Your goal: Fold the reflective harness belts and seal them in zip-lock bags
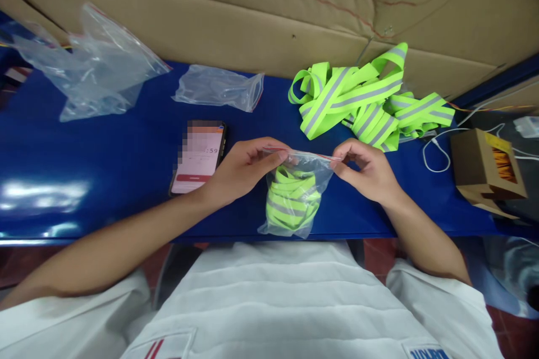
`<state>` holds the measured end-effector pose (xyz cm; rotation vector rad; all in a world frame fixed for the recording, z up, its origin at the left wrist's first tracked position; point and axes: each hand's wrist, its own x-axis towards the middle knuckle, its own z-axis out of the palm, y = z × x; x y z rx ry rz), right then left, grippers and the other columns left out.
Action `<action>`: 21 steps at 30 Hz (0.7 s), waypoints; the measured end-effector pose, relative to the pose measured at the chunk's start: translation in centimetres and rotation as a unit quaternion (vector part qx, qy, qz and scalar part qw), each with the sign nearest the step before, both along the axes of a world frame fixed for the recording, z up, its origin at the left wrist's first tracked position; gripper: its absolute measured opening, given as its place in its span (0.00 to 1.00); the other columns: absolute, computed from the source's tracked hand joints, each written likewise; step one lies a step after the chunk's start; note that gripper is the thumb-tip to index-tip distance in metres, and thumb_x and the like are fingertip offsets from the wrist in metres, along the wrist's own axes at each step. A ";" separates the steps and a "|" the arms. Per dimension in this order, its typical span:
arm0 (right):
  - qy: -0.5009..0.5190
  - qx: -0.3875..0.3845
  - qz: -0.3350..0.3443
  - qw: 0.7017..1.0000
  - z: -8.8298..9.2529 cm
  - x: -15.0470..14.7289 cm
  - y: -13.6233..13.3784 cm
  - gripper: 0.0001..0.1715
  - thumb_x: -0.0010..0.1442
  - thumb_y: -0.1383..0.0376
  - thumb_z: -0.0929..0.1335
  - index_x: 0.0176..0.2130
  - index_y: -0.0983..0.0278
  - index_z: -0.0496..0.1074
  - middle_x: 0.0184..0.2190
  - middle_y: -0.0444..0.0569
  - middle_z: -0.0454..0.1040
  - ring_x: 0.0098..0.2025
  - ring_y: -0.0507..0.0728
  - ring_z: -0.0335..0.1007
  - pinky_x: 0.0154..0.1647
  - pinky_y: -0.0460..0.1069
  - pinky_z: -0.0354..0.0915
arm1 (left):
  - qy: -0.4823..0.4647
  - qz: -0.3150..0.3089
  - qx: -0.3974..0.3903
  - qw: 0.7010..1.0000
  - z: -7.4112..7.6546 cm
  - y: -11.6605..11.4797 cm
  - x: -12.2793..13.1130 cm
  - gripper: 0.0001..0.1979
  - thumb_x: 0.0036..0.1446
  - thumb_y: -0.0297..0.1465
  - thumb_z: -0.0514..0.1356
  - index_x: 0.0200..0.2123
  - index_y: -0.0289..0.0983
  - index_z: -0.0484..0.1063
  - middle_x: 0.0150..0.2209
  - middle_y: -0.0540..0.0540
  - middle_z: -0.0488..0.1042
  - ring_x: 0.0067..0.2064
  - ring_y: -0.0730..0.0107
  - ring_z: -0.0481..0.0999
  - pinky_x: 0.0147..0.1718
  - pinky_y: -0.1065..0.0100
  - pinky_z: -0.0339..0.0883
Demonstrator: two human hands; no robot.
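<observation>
A clear zip-lock bag (326, 175) with a red line along its top hangs between my two hands near the front edge of the blue table. Inside it sits a rolled neon-yellow reflective strap (292, 202) with grey stripes. My left hand (256, 165) pinches the bag's top edge at its left end, thumb in front. At the right end of the same edge, my right hand (364, 165) grips the corner between thumb and fingers. Whether the zip is sealed cannot be made out.
Loose neon reflective straps (349, 95) lie heaped at the back right. Clear plastic bags (105, 67) are at the back left, another bag (219, 88) beside them. A phone (197, 160) lies left of my hands. A cardboard box (484, 165) and white cable (438, 160) are at right.
</observation>
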<state>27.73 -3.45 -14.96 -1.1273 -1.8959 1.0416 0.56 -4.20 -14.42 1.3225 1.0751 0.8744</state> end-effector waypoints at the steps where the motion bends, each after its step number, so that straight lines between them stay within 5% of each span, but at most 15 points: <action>1: 0.002 0.001 0.005 1.000 0.0 0.0 0.0 0.10 0.65 0.58 0.73 0.36 0.61 0.73 0.32 0.44 0.74 0.33 0.52 0.68 0.34 0.47 0.66 | 0.002 0.001 0.001 1.000 0.0 0.0 0.0 0.14 0.61 0.44 0.67 0.40 0.39 0.83 0.40 0.47 0.85 0.43 0.64 0.81 0.48 0.68 0.73; 21: -0.015 0.048 0.019 0.999 -0.1 -0.9 -0.6 0.04 0.66 0.63 0.73 0.40 0.60 0.76 0.35 0.43 0.78 0.35 0.51 0.72 0.37 0.47 0.67 | 0.021 -0.044 0.048 0.998 -0.5 -0.4 -0.2 0.15 0.63 0.42 0.66 0.42 0.36 0.82 0.38 0.48 0.84 0.39 0.71 0.81 0.38 0.75 0.71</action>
